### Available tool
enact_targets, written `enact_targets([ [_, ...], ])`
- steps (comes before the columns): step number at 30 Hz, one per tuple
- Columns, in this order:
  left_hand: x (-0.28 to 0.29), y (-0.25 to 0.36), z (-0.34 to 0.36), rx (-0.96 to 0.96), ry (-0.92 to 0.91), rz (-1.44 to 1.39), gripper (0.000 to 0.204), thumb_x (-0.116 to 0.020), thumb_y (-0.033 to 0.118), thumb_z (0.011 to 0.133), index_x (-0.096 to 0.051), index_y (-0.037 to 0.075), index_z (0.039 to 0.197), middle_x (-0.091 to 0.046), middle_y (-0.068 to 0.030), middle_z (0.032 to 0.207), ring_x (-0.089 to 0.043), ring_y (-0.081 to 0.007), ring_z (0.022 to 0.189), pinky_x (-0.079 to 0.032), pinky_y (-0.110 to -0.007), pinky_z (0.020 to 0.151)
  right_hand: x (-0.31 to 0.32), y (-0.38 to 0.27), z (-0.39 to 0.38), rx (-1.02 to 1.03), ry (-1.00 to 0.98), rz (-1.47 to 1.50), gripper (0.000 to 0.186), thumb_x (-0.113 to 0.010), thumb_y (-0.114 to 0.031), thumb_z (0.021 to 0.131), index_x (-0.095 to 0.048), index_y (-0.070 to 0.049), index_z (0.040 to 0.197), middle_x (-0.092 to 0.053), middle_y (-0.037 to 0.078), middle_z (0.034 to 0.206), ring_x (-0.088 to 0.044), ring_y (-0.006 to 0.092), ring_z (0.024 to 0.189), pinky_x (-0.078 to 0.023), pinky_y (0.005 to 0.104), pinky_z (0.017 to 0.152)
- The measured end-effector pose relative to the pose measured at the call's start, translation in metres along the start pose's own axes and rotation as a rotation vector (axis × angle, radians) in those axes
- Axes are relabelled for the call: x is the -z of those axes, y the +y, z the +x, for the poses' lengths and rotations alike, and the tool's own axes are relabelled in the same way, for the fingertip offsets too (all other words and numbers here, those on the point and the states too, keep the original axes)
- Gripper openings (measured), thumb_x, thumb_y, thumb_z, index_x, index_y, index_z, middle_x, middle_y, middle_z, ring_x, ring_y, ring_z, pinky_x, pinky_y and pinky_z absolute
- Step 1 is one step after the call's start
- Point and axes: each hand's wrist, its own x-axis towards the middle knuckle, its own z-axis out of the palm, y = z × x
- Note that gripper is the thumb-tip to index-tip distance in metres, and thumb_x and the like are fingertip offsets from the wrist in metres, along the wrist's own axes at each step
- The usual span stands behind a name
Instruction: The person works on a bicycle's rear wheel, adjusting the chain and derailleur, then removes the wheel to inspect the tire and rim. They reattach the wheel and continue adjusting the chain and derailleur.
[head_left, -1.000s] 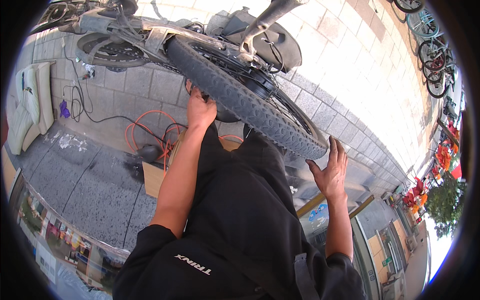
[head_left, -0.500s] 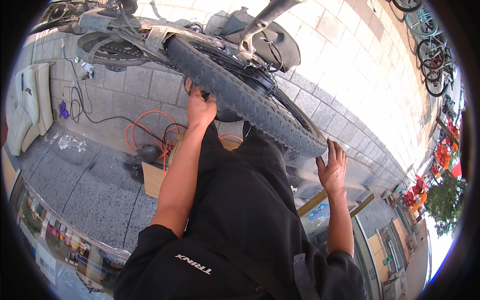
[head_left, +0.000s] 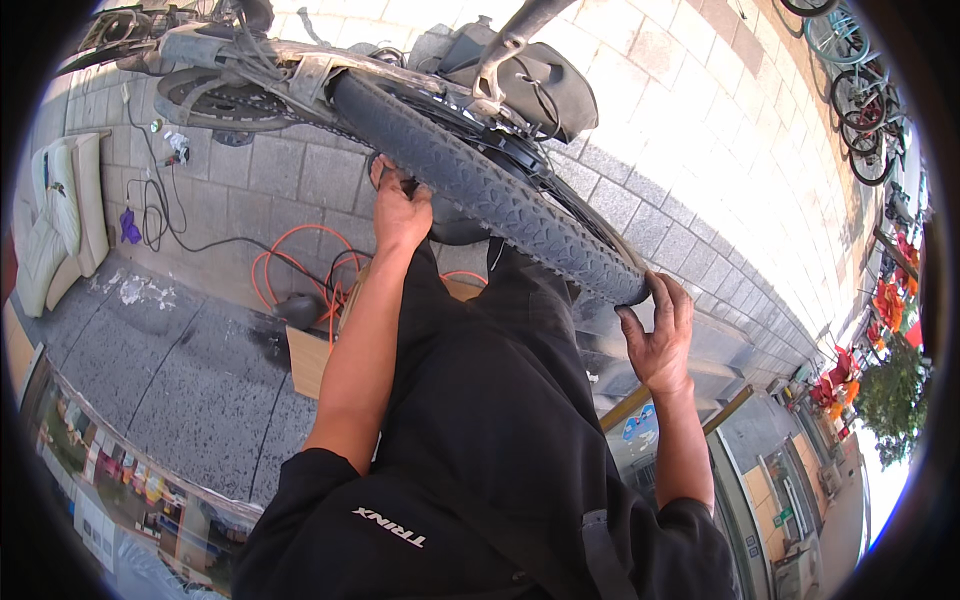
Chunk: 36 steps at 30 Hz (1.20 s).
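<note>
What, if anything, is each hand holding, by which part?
The right hand touches the tyre's tread; whether it, or the left hand, grips anything cannot be told.

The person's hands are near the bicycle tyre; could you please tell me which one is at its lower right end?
The right hand, held open there; the left hand is curled beside the tyre, nearer its upper left end.

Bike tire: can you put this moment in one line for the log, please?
left hand: beside tire, grip unclear | right hand: open, fingers at tire's lower-right end | orange hose: looped at picture's left
</note>
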Motion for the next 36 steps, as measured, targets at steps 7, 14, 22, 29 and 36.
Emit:
enact_targets([
  [7,-0.008,-0.030,0.007,0.028,-0.038,-0.037,0.028,-0.067,0.004,0.083,-0.062,-0.004,0.109,-0.073,-0.0209,0.108,-0.070,-0.0378,0.108,-0.051,-0.040,0.096,-0.022,0.045,-0.024,-0.097,0.001,-0.029,0.060,-0.073,-0.008,0.086,-0.051,-0.002,0.141,-0.056,0.021,0.134,-0.055,0.0421,0.122,-0.045,0.0493,0.104],
  [14,-0.007,-0.052,0.012,-0.081,-0.101,0.105,0.035,-0.061,0.001,0.084,-0.061,-0.003,0.119,-0.067,-0.0225,0.123,-0.064,-0.0375,0.118,-0.048,-0.038,0.100,-0.024,0.068,-0.021,-0.268,0.019,0.071,0.046,-0.061,-0.001,0.089,-0.057,-0.001,0.134,-0.061,0.022,0.127,-0.059,0.0416,0.117,-0.048,0.0469,0.101],
  [22,-0.005,-0.033,0.008,-0.047,-0.092,0.038,0.038,-0.061,0.002,0.086,-0.061,0.002,0.124,-0.069,-0.0215,0.121,-0.065,-0.0389,0.116,-0.049,-0.040,0.099,-0.004,0.049,0.045,-0.284,0.044,0.235,0.028,-0.061,-0.009,0.094,-0.068,0.001,0.119,-0.070,0.020,0.110,-0.068,0.0378,0.102,-0.054,0.0418,0.091],
  [29,-0.016,-0.110,0.019,-0.182,-0.048,0.299,0.040,-0.066,0.008,0.084,-0.059,-0.002,0.122,-0.068,-0.0256,0.118,-0.063,-0.0437,0.115,-0.050,-0.043,0.097,-0.041,0.011,0.205,0.020,-0.184,0.327,0.034,-0.063,-0.024,0.096,-0.069,-0.004,0.122,-0.071,0.022,0.111,-0.069,0.0356,0.105,-0.054,0.0427,0.094],
  [36,-0.002,-0.031,0.001,-0.008,-0.071,0.174,0.033,-0.067,0.008,0.082,-0.058,-0.004,0.111,-0.073,-0.0221,0.100,-0.071,-0.0401,0.101,-0.053,-0.043,0.088,-0.151,0.008,0.368,-0.029,-0.677,0.524,0.042,-0.056,-0.037,0.101,-0.070,-0.003,0.121,-0.073,0.008,0.105,-0.067,0.0191,0.093,-0.055,0.0319,0.084],
])
